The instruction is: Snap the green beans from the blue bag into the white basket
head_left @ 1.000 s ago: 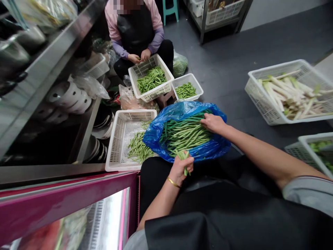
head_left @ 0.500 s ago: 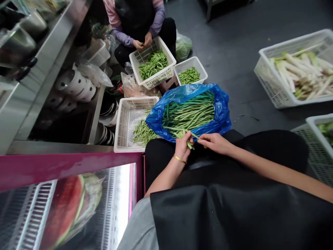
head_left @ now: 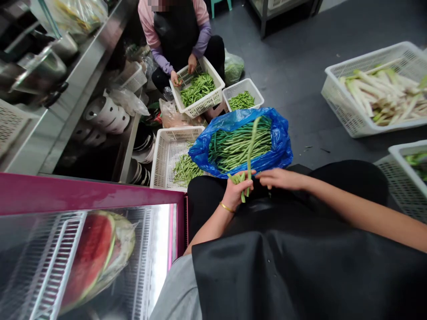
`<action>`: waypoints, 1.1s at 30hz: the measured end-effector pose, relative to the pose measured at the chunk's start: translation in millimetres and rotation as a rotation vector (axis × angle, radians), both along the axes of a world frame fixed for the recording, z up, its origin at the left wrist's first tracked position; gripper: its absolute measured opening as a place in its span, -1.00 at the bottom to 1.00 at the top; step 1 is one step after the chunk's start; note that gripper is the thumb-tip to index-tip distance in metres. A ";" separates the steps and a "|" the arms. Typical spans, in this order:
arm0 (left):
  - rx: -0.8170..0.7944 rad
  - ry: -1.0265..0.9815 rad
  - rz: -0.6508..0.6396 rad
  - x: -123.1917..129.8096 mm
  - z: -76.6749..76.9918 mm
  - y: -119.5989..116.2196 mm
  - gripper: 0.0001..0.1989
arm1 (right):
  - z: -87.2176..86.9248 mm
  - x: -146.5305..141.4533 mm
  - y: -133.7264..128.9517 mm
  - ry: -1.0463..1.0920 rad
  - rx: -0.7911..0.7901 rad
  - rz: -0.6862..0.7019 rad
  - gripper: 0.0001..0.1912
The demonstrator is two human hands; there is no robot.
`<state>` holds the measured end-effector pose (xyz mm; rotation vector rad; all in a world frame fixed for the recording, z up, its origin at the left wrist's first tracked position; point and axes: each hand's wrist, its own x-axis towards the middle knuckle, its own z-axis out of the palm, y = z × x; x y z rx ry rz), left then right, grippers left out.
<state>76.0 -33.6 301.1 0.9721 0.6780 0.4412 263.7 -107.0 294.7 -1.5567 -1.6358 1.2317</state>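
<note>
My left hand [head_left: 235,192], with a gold bangle at the wrist, is closed around a few short green bean pieces and one long green bean [head_left: 252,146] that stands up from the fist. Close to its right, my right hand [head_left: 282,178] has its fingers stretched out towards the left fingers, with nothing visible in them. A tiny bit hangs in the air just below the right fingers. Beyond both hands lies an open blue plastic bag [head_left: 282,133] full of long green beans [head_left: 230,149]. Left of it, a white basket [head_left: 162,153] holds snapped bean pieces [head_left: 185,171].
Opposite, a co-worker [head_left: 176,40] handles beans over a white basket [head_left: 200,109]. A smaller bean basket [head_left: 256,91] stands beside it. At right is a crate [head_left: 336,95] of pale stalks. A glass-topped cooler [head_left: 160,195] with cut watermelon and a steel counter [head_left: 76,75] flank my left.
The long bean in my left hand now points upright rather than lying low. My right fingers have come off the bean and straightened. The co-worker's hands have moved apart and lower.
</note>
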 end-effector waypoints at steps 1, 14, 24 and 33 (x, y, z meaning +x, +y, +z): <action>-0.002 0.009 -0.064 -1.1 1.1 -2.8 -0.53 | 4.8 4.6 7.3 0.176 -0.030 -0.143 -0.49; -0.288 -0.030 0.380 4.3 -2.9 22.3 -0.56 | 23.0 -35.8 -10.4 0.490 0.102 -0.634 -0.59; 0.128 0.234 -0.182 1.5 -7.6 10.5 -0.60 | -5.9 -23.9 4.7 -0.082 0.070 -0.227 -0.72; 0.220 0.164 -0.017 4.4 0.4 23.1 -0.59 | 1.1 -27.5 0.7 0.280 -0.408 -0.096 -0.61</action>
